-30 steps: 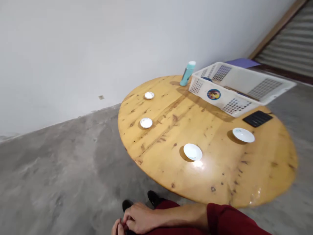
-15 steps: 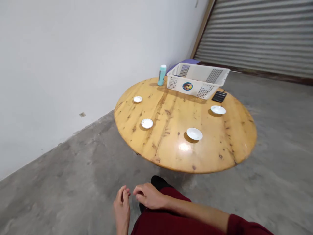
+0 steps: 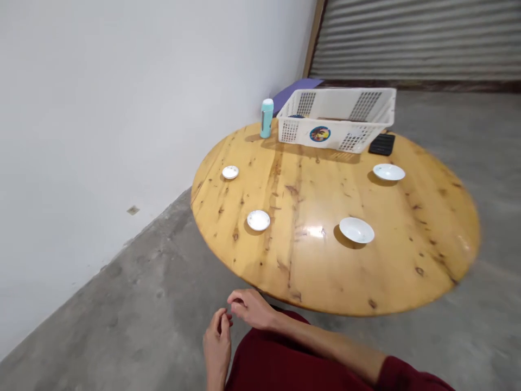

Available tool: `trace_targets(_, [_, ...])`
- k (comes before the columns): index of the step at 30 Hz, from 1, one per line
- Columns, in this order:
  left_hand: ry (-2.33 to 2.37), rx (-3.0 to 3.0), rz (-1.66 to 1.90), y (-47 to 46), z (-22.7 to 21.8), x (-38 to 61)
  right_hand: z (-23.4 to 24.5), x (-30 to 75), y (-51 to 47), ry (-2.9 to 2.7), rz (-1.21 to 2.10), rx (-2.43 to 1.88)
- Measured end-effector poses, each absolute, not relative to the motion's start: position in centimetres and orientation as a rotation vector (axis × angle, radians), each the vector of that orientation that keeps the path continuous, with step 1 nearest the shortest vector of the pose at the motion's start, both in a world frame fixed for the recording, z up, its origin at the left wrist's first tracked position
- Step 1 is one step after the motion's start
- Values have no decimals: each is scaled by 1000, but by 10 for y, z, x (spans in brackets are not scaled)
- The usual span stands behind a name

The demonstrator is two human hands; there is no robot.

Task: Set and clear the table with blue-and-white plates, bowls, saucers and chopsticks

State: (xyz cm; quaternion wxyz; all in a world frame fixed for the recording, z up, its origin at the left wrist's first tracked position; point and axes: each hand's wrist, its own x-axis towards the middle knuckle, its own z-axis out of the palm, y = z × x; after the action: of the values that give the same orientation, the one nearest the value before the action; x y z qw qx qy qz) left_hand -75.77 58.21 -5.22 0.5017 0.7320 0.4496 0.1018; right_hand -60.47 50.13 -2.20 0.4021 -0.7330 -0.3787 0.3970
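Note:
My left hand (image 3: 217, 338) is low in the picture, fingers loosely bent, thumb a little apart; I see nothing in it. Close beside it, my right hand (image 3: 252, 308) reaches in from the right at the near edge of the round wooden table (image 3: 309, 277), also loosely bent and holding nothing visible. Nearest to them on the tabletop is a small white dish (image 3: 258, 220). A larger white bowl (image 3: 356, 230) sits to its right. Farther back are a smaller white dish (image 3: 230, 172) on the left and another white bowl (image 3: 389, 172) on the right.
A white plastic basket (image 3: 299, 137) stands at the table's back, its contents mostly hidden. Left of it is a turquoise bottle (image 3: 266, 119), and right of it a black ridged tray (image 3: 381, 144). Beyond are a purple surface (image 3: 297, 91), a white wall (image 3: 122, 108) and a roller shutter (image 3: 415, 43).
The table and its dishes appear larger and closer as I have come toward it. Both hands keep nearly the same pose, slightly farther right in view.

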Motion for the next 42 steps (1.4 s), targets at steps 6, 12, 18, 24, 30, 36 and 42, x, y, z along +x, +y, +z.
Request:
trace_targets(6, [1113,1752,223,637,-53,-729,-21,-582,550,-950,1031,-1796])
trace_targets(12, [1004,1721,194,702,-38,-660,-30,-560,549,-774,990,-1862])
trace_targets(18, [786,1745,131,794,-36,-539,-38,-530,553,-300,775,-1890])
trace_targets(24, [673,1694,42,874,-51,-412,-36,-524,592,267,553,-1757])
trace_targets(30, [675,1698,-61,920,-72,-308,-35,-535,626,502,414,-1729])
trace_targets(36, [699,1716,-103,929,-83,-236,-38,-527,630,621,319,-1751])
trace_targets(42, [722,1781,-132,925,-88,-192,-43,-522,632,665,287,-1747])
